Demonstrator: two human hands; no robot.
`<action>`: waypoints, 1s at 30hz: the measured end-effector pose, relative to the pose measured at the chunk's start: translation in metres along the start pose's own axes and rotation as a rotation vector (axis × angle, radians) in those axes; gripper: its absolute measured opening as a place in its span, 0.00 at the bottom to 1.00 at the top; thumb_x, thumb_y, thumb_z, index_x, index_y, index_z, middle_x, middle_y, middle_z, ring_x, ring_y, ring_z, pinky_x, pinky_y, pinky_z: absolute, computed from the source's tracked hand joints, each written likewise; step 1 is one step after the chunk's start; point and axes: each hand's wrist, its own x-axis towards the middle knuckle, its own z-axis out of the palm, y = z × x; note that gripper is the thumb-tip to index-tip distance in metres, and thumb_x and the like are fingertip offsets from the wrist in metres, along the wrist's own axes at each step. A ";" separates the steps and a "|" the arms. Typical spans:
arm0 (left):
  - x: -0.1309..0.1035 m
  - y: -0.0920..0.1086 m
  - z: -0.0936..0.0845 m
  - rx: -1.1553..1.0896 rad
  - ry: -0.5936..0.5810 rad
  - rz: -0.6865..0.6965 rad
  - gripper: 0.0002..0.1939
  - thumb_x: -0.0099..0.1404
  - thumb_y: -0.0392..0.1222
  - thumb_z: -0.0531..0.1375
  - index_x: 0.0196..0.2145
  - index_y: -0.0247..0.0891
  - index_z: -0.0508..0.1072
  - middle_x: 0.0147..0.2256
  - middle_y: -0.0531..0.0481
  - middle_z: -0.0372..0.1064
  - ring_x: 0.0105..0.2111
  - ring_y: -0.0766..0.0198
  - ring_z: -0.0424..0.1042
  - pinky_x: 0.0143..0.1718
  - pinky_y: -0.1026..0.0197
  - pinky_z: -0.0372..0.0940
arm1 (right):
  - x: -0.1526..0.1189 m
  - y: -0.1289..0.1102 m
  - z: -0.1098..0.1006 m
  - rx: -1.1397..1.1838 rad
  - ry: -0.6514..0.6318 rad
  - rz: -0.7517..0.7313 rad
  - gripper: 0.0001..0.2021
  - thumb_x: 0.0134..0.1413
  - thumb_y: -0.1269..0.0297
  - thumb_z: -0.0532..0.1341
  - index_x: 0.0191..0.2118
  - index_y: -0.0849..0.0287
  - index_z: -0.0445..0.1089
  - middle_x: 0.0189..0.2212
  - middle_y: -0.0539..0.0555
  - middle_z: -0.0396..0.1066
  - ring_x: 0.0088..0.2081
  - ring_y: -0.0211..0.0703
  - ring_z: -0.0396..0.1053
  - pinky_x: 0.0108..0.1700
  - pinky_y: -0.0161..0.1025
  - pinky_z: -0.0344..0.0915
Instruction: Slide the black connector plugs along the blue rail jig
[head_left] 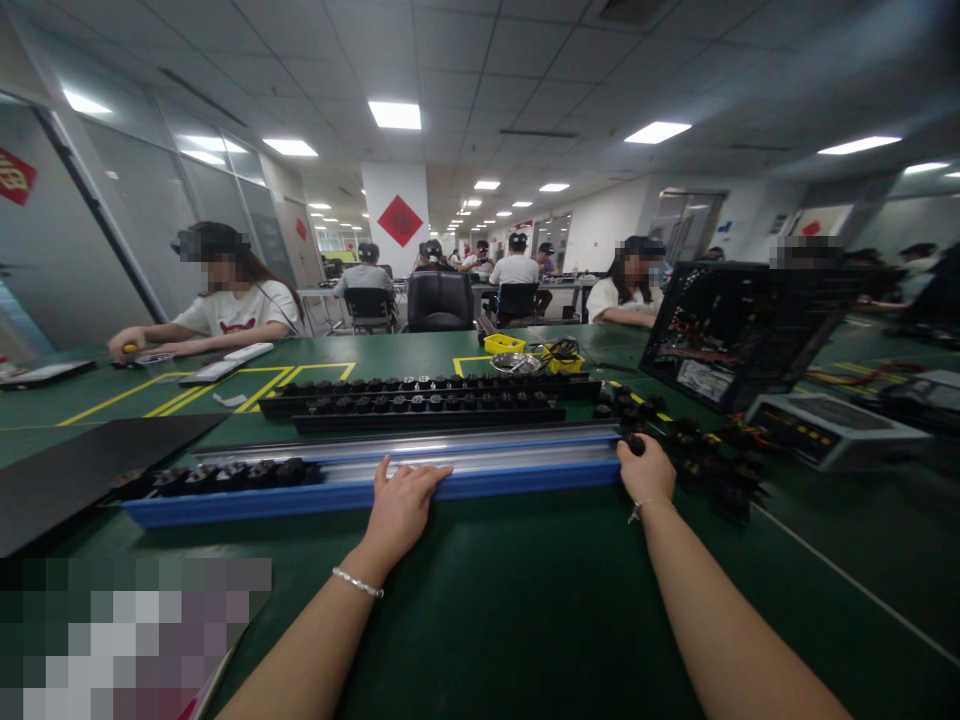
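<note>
A long blue aluminium rail point(525, 486) with a silvery channel inside lies across the green table in front of me. Several black round modules point(232, 474) sit in its left part. My left hand point(405, 505) rests on the rail's near edge at mid-length, its fingers stretched out over the channel. At the rail's right end, my right hand point(651, 475) is closed round a small black round module point(636, 444), partly hidden by the fingers. More loose black modules point(731, 470) are heaped to the right of that hand.
Two black rails point(431, 408) filled with modules lie behind the blue one. Farther back are a metal dish point(515, 364) and yellow trays point(504, 344). An open computer case point(739, 335) and a power supply point(836, 430) stand right; a dark board point(97, 465) lies left. Co-workers sit beyond.
</note>
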 end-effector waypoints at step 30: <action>0.000 0.001 -0.002 0.001 -0.015 -0.006 0.20 0.65 0.35 0.48 0.49 0.56 0.68 0.45 0.55 0.73 0.43 0.62 0.69 0.59 0.38 0.37 | 0.017 0.020 0.001 0.101 0.073 0.041 0.20 0.46 0.56 0.56 0.44 0.61 0.70 0.39 0.60 0.71 0.39 0.51 0.67 0.45 0.46 0.62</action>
